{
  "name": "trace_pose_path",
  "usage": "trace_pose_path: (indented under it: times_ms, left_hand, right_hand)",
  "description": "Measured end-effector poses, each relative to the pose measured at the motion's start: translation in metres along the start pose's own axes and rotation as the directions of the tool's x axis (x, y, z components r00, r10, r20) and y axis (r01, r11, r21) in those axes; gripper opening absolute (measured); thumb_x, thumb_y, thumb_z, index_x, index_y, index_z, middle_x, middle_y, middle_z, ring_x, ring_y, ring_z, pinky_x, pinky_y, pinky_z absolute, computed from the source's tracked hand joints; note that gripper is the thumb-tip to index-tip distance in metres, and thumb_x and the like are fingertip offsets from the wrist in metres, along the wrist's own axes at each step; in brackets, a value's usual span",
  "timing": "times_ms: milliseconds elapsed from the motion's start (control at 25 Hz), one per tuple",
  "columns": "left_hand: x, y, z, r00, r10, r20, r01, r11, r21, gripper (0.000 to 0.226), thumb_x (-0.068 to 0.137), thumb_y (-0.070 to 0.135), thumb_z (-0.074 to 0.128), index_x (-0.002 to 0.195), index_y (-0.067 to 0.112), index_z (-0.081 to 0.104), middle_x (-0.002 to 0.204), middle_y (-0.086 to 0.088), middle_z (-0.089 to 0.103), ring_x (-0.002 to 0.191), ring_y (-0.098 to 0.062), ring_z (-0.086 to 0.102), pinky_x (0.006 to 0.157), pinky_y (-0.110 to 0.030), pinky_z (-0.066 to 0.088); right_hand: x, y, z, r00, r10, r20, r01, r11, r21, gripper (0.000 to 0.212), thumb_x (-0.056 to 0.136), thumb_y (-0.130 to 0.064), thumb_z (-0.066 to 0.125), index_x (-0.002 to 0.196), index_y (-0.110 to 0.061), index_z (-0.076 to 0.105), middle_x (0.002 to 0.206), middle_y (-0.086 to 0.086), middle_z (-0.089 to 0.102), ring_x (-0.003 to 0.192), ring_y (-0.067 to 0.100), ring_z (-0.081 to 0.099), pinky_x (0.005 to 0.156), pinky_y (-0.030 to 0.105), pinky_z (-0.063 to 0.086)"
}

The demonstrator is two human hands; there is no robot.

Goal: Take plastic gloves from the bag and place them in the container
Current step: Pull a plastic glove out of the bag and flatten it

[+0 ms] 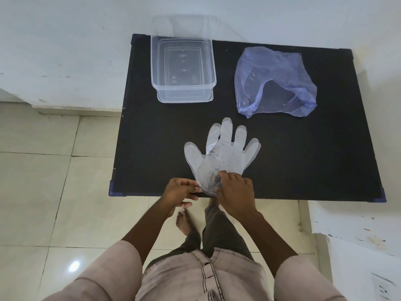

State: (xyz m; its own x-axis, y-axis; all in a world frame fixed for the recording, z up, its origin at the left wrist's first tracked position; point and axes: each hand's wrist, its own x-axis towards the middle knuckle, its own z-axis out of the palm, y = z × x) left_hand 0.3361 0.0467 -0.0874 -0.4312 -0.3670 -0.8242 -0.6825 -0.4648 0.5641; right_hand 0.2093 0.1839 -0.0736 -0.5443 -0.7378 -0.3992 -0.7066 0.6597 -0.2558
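I see thin, clear plastic gloves (221, 153), filmy and slightly crinkled. The container (183, 68) is clear, smooth, hard-looking plastic. The bag (275, 81) is thin bluish see-through plastic, wrinkled with small glints. The desk (303, 159) has a matt black top. The floor (43, 192) is glossy pale tile. My shirt (195, 276) is pale cloth.

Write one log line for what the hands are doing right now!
gloves: flat on table | left hand, right hand: pinching cuff | container: empty | bag: open
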Motion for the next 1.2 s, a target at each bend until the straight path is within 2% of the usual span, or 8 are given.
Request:
trace_pose_path:
  times_ms: [120,280,400,520,920,1000,1120,1200]
  left_hand:
    - [0.000,0.001,0.001,1.000,-0.001,-0.008,0.001,1.000,0.014,0.010,0.084,0.010,0.070,0.093,0.009,0.075,0.083,-0.007,0.076,0.061,-0.015,0.066,0.067,-0.031,0.052]
    - [-0.001,0.002,0.002,0.999,0.039,-0.014,-0.039,0.999,0.033,0.012,0.084,0.010,0.070,0.094,0.015,0.075,0.074,-0.002,0.074,0.053,-0.013,0.057,0.061,-0.028,0.048]
    - [0.003,0.001,0.004,0.998,0.065,-0.005,-0.064,0.997,0.045,0.014,0.086,0.010,0.068,0.098,0.015,0.075,0.077,-0.006,0.073,0.055,-0.014,0.055,0.056,-0.027,0.045]
    - [0.005,0.002,0.005,0.997,0.078,0.001,-0.078,0.996,0.049,0.015,0.087,0.010,0.068,0.100,0.013,0.074,0.081,-0.010,0.073,0.054,-0.013,0.053,0.053,-0.025,0.044]
    - [0.009,0.000,0.006,0.991,0.133,-0.018,-0.130,0.986,0.108,0.014,0.085,0.009,0.070,0.099,0.010,0.074,0.084,-0.010,0.073,0.051,-0.012,0.053,0.046,-0.019,0.043]
    - [0.010,-0.004,0.008,0.972,0.222,-0.075,-0.203,0.957,0.207,0.016,0.085,0.006,0.068,0.100,0.011,0.072,0.089,-0.007,0.074,0.062,-0.012,0.062,0.052,-0.018,0.050]
    - [0.010,-0.010,0.011,0.933,0.332,-0.142,-0.276,0.909,0.313,0.017,0.086,0.005,0.065,0.098,0.016,0.068,0.094,-0.002,0.073,0.081,-0.016,0.069,0.074,-0.030,0.060]
    - [0.009,-0.010,0.013,0.929,0.337,-0.152,-0.278,0.909,0.311,0.017,0.087,0.005,0.065,0.101,0.015,0.066,0.096,-0.002,0.071,0.083,-0.017,0.069,0.078,-0.031,0.060]
  right_hand:
    - [-0.001,-0.002,0.000,1.000,0.000,0.009,-0.001,1.000,0.007,0.044,0.092,-0.043,0.052,0.129,-0.021,0.046,0.134,0.003,0.057,0.124,0.024,0.052,0.108,0.043,0.035]
    - [-0.003,-0.010,-0.001,0.999,0.021,0.050,-0.024,0.998,0.058,0.050,0.088,-0.058,0.047,0.127,-0.027,0.046,0.137,0.002,0.054,0.127,0.025,0.049,0.107,0.053,0.036]
    - [-0.005,-0.016,-0.003,0.990,0.050,0.130,-0.056,0.998,0.041,0.056,0.088,-0.065,0.039,0.132,-0.030,0.042,0.147,0.004,0.043,0.135,0.029,0.039,0.108,0.060,0.028]
    - [-0.006,-0.022,-0.005,0.981,0.112,0.157,-0.127,0.988,0.087,0.058,0.088,-0.065,0.042,0.134,-0.029,0.043,0.149,0.005,0.040,0.137,0.029,0.037,0.110,0.060,0.024]
    - [0.003,-0.026,0.007,0.986,0.148,-0.075,-0.149,0.989,-0.001,0.037,0.095,-0.045,0.044,0.113,-0.018,0.062,0.120,0.006,0.064,0.111,0.024,0.057,0.097,0.042,0.042]
    - [0.003,-0.023,0.006,0.978,0.147,-0.151,-0.140,0.989,0.057,0.035,0.094,-0.042,0.049,0.107,-0.014,0.065,0.111,0.009,0.068,0.104,0.025,0.060,0.091,0.041,0.045]
    - [0.005,-0.020,0.004,0.959,0.113,-0.262,-0.072,0.984,0.163,0.033,0.092,-0.038,0.055,0.096,-0.008,0.068,0.097,0.013,0.072,0.091,0.030,0.065,0.083,0.044,0.050]
    - [0.007,-0.020,0.004,0.968,0.044,-0.247,0.014,0.973,0.231,0.042,0.088,-0.046,0.052,0.095,-0.008,0.069,0.095,0.012,0.073,0.086,0.028,0.066,0.080,0.043,0.053]
